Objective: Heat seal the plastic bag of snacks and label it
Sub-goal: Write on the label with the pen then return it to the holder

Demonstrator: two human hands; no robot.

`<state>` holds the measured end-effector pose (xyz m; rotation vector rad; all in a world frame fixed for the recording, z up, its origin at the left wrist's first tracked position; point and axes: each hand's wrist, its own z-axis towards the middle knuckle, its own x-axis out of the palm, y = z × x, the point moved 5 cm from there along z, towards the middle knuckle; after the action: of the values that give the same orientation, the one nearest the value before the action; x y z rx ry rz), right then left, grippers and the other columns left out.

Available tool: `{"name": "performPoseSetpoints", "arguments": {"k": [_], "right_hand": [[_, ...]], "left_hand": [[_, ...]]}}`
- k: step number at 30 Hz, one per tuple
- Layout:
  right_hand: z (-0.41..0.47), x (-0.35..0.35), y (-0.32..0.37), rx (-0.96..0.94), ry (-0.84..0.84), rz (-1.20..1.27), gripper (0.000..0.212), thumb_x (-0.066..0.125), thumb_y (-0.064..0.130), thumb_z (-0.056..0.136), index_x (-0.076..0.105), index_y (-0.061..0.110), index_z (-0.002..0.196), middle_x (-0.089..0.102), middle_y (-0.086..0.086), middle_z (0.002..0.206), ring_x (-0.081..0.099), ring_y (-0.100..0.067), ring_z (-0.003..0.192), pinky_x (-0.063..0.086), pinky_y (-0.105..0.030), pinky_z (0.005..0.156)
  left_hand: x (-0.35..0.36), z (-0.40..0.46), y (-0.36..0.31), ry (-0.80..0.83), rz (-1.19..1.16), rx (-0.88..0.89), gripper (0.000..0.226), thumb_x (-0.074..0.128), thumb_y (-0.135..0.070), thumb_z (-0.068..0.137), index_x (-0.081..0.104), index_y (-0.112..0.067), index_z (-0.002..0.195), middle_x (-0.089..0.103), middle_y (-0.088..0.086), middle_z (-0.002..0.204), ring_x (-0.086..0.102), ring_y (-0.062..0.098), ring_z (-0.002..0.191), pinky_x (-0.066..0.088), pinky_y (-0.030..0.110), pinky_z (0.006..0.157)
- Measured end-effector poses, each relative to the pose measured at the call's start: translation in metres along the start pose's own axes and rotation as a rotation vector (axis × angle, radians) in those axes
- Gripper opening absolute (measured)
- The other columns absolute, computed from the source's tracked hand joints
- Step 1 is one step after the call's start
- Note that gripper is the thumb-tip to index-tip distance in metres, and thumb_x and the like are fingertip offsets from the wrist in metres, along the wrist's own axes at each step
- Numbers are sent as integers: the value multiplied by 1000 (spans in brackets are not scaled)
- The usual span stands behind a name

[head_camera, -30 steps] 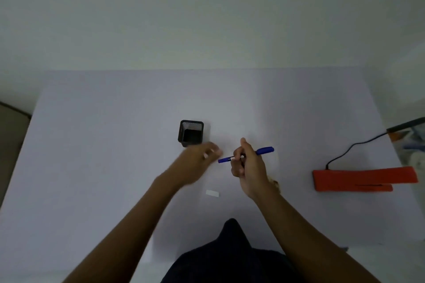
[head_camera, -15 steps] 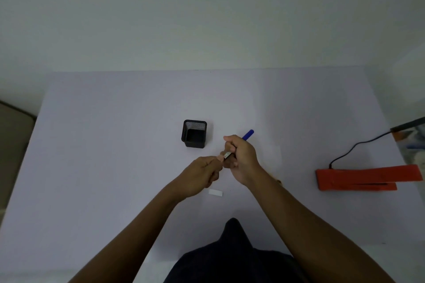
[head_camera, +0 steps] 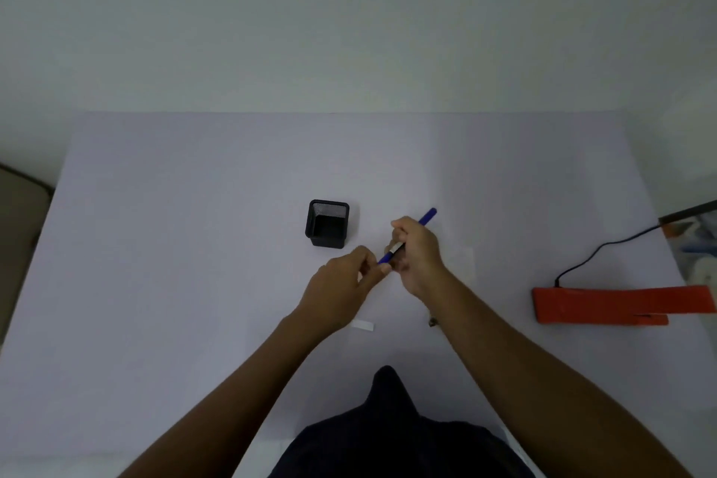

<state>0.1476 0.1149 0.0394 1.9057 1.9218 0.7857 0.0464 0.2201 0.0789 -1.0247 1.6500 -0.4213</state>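
A blue pen with a silver band is gripped around its middle by my right hand, its far end pointing up and to the right. My left hand pinches the pen's near end with thumb and forefinger. Both hands hover over the middle of the table. A small white label lies flat on the table just below my left hand. A faint clear plastic bag lies to the right of my right hand, mostly hidden by my forearm. The orange heat sealer rests at the right.
A black mesh pen holder stands just left of the hands. The sealer's black cord runs to the right edge, where cluttered items sit. A white wall rises behind the lavender table.
My right hand turned the pen from lying sideways to pointing up-right. My left hand moved in from beside the holder and closed on the pen's near end.
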Motion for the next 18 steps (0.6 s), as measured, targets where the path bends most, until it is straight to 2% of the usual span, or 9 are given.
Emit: {"name": "performPoseSetpoints", "arguments": {"k": [2, 4, 6, 8, 10, 12, 14, 16, 18], "right_hand": [[-4, 5, -16, 45, -29, 75, 37, 58, 13, 90, 43, 17, 56, 40, 3, 51, 34, -12, 46, 31, -25, 47], [-7, 7, -29, 86, -61, 123, 35, 58, 13, 90, 44, 14, 58, 40, 2, 53, 35, -14, 49, 33, -26, 49], [-3, -2, -33, 110, -143, 130, 30, 58, 12, 90, 47, 12, 62, 42, -1, 58, 37, -16, 52, 36, -24, 46], [12, -26, -27, 113, -280, 204, 25, 54, 9, 89, 45, 10, 66, 40, -4, 63, 36, -17, 51, 33, -20, 37], [27, -58, -11, 85, -389, 240, 23, 51, 9, 88, 43, 9, 67, 38, -4, 64, 32, -17, 47, 28, -15, 33], [38, -78, 1, 35, -384, 194, 25, 53, 11, 89, 45, 11, 65, 41, 0, 62, 32, -13, 42, 26, -15, 33], [42, -76, 4, -22, -292, 104, 29, 55, 14, 91, 47, 14, 63, 44, 3, 59, 30, -8, 35, 25, -16, 33], [40, -64, -5, -47, -205, 6, 36, 55, 17, 92, 44, 16, 58, 43, 3, 57, 28, -8, 34, 24, -18, 34], [37, -55, -24, -38, -161, -64, 39, 55, 17, 92, 41, 16, 56, 41, 2, 56, 25, -9, 36, 21, -19, 36]], "left_hand": [[5, 4, -4, -58, 263, 75, 38, 38, -45, 103, 57, -14, 93, 64, 2, 80, 57, 19, 65, 41, 27, 58], [8, 3, 0, -41, 312, 103, 37, 35, -38, 106, 56, -12, 89, 61, 3, 78, 55, 18, 62, 37, 26, 58], [9, -1, 4, 51, 109, 100, 37, 39, -28, 107, 55, -6, 82, 58, 5, 71, 50, 17, 58, 37, 28, 56], [4, -7, 9, 127, -343, -57, 40, 40, -27, 107, 50, -6, 75, 49, 3, 61, 39, 11, 50, 34, 23, 49], [-6, -16, 19, 116, -511, -196, 43, 37, -33, 107, 49, -8, 74, 45, -1, 57, 36, 7, 45, 32, 16, 45], [-14, -15, 40, 52, -295, -158, 43, 38, -30, 107, 58, -6, 76, 55, -2, 61, 46, 5, 49, 40, 15, 54], [-12, -6, 70, -24, -25, -129, 32, 43, -21, 105, 68, -7, 91, 67, 2, 75, 59, 10, 64, 46, 18, 66], [2, 6, 101, -13, 161, -166, 22, 47, -8, 102, 69, -4, 103, 70, 10, 91, 66, 21, 80, 51, 25, 74], [20, 13, 120, 17, 285, -188, 22, 47, -5, 101, 64, -2, 115, 70, 14, 103, 68, 27, 91, 52, 32, 80]]}}
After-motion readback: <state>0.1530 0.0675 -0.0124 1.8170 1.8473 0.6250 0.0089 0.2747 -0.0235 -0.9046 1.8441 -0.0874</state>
